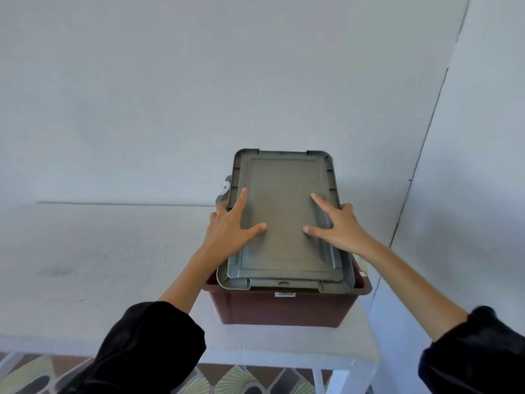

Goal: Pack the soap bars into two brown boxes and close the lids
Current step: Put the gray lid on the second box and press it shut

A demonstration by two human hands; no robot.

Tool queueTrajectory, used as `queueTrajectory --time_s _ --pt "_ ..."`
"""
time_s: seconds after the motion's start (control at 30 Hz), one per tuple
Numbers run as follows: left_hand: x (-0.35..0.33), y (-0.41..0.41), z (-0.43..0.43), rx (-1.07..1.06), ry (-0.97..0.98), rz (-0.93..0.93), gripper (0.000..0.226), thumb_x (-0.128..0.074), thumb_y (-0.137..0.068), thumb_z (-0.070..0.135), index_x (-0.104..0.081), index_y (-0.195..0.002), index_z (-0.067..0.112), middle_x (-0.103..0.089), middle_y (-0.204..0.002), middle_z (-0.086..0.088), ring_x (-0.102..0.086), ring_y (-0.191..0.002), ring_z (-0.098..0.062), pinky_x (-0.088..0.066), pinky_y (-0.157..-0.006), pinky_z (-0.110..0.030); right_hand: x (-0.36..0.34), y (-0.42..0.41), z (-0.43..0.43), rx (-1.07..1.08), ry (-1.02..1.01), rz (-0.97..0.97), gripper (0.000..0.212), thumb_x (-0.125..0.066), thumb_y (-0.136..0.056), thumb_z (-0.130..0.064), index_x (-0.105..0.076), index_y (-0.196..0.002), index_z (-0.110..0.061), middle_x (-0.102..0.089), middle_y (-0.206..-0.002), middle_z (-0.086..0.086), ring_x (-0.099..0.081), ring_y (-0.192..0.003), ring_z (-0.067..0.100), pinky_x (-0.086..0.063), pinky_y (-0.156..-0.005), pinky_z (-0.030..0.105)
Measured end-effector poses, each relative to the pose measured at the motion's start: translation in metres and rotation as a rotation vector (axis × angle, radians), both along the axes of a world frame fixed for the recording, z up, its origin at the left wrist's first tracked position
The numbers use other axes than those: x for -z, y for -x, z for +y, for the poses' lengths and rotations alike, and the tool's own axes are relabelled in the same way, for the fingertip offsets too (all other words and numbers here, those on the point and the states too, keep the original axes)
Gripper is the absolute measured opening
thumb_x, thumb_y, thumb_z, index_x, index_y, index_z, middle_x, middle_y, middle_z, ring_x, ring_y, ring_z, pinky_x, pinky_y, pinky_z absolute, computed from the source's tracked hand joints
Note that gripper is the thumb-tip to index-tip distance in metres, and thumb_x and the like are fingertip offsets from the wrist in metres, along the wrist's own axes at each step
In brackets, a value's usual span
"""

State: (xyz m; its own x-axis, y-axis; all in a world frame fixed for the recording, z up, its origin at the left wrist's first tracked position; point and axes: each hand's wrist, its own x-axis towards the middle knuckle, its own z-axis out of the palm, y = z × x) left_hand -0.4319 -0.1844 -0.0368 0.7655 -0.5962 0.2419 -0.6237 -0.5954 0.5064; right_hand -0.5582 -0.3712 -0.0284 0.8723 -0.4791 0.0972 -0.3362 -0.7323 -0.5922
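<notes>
Arms outstretched, left hand (pixel 227 226) and right hand (pixel 341 227) grip the lid's (pixel 281 206) sides, index fingers and thumbs splayed on top.

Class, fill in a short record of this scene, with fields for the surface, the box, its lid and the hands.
surface: white table
box: brown rectangular plastic box, standing on the table
lid: grey rectangular plastic lid, lying on the box
hands: left hand and right hand hold the lid by its side edges, thumbs and forefingers spread on top
</notes>
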Motion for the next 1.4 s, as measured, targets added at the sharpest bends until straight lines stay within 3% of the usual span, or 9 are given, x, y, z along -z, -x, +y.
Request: queueTrajectory --time_s 0.37,0.5,0.73,0.83,0.97,1.13,1.2,1.27,1.4 --pt "0.031 0.0 0.012 0.007 -0.297 -0.157 0.068 -0.042 -0.088 0.059 -0.029 -0.143 0.021 -0.061 -0.114 -0.009 -0.056 -0.107 -0.028 -0.048 -0.089 -0.039 0.043 0.025 0.023 0.056 -0.014 0.148 0.071 -0.05 -0.088 -0.051 -0.015 -0.147 -0.033 -0.01 -0.153 0.01 -0.005 -0.143 0.029 -0.021 -0.112 0.042" --pt "0.026 -0.006 0.001 0.113 -0.251 -0.263 0.055 -0.04 -0.093 0.049 -0.035 -0.14 0.021 -0.042 -0.139 -0.006 -0.039 -0.128 -0.023 -0.039 -0.099 -0.036 0.048 0.037 0.043 0.102 0.189 0.058 0.063 -0.042 -0.091 -0.052 -0.02 -0.147 -0.032 -0.009 -0.155 0.005 -0.005 -0.144 0.024 -0.017 -0.114 0.039" --pt "0.045 -0.028 -0.007 0.397 -0.335 -0.065 0.05 -0.025 -0.098 0.045 -0.022 -0.146 0.032 -0.015 -0.156 0.007 -0.009 -0.145 -0.012 -0.002 -0.117 -0.047 0.066 0.045 0.07 0.071 0.323 0.158 0.078 -0.006 -0.078 -0.073 -0.013 -0.146 -0.037 -0.006 -0.157 -0.001 -0.003 -0.145 0.018 -0.006 -0.118 0.039" --pt "0.044 -0.028 0.001 0.361 -0.422 -0.106 0.051 -0.02 -0.097 0.049 -0.016 -0.146 0.036 -0.008 -0.157 0.009 -0.007 -0.145 -0.01 0.01 -0.113 -0.054 0.065 0.045 0.053 0.023 0.275 0.18 0.069 -0.016 -0.084 -0.07 -0.011 -0.146 -0.04 -0.003 -0.158 -0.002 0.0 -0.146 0.016 -0.005 -0.117 0.036" --pt "0.035 -0.021 0.014 0.303 -0.534 -0.182 0.055 -0.013 -0.094 0.054 -0.013 -0.147 0.037 -0.009 -0.157 0.008 -0.012 -0.144 -0.014 0.02 -0.106 -0.06 0.058 0.044 0.019 -0.101 0.269 0.225 0.106 0.003 -0.049 -0.095 -0.004 -0.144 -0.047 0.004 -0.157 -0.005 0.007 -0.145 0.015 -0.003 -0.118 0.037" --pt "0.025 0.006 0.029 0.272 -0.669 -0.303 0.1 0.013 -0.061 0.072 -0.021 -0.145 0.031 -0.034 -0.143 -0.004 -0.029 -0.134 -0.021 0.014 -0.107 -0.063 0.043 0.035 -0.016 -0.101 0.345 0.321 0.104 -0.006 -0.053 -0.096 0.002 -0.144 -0.044 0.006 -0.157 0.002 0.005 -0.144 0.022 -0.001 -0.116 0.036" --pt "0.02 0.013 0.029 0.263 -0.636 -0.35 0.079 -0.001 -0.079 0.069 -0.032 -0.141 0.03 -0.045 -0.129 -0.004 -0.039 -0.128 -0.02 0.012 -0.108 -0.062 0.039 0.029 -0.026 -0.03 0.374 0.313 0.119 0.0 -0.04 -0.099 0.002 -0.145 -0.042 0.002 -0.156 0.006 0.0 -0.143 0.026 -0.006 -0.115 0.039" --pt "0.013 0.013 0.025 0.257 -0.503 -0.315 0.061 -0.018 -0.09 0.061 -0.038 -0.138 0.03 -0.054 -0.123 -0.002 -0.047 -0.123 -0.017 0.004 -0.112 -0.058 0.039 0.024 -0.031 0.066 0.375 0.255 0.098 -0.024 -0.065 -0.089 -0.001 -0.146 -0.039 0.0 -0.156 0.009 -0.001 -0.143 0.029 -0.009 -0.115 0.043" --pt "0.012 -0.011 0.016 0.229 -0.07 -0.185 0.045 -0.039 -0.094 0.047 -0.048 -0.134 0.027 -0.067 -0.109 0.001 -0.061 -0.104 -0.015 -0.043 -0.1 -0.036 0.047 0.01 -0.033 0.238 0.169 0.098 0.07 -0.045 -0.088 -0.054 -0.01 -0.147 -0.037 -0.005 -0.155 0.015 -0.006 -0.143 0.035 -0.019 -0.112 0.05"
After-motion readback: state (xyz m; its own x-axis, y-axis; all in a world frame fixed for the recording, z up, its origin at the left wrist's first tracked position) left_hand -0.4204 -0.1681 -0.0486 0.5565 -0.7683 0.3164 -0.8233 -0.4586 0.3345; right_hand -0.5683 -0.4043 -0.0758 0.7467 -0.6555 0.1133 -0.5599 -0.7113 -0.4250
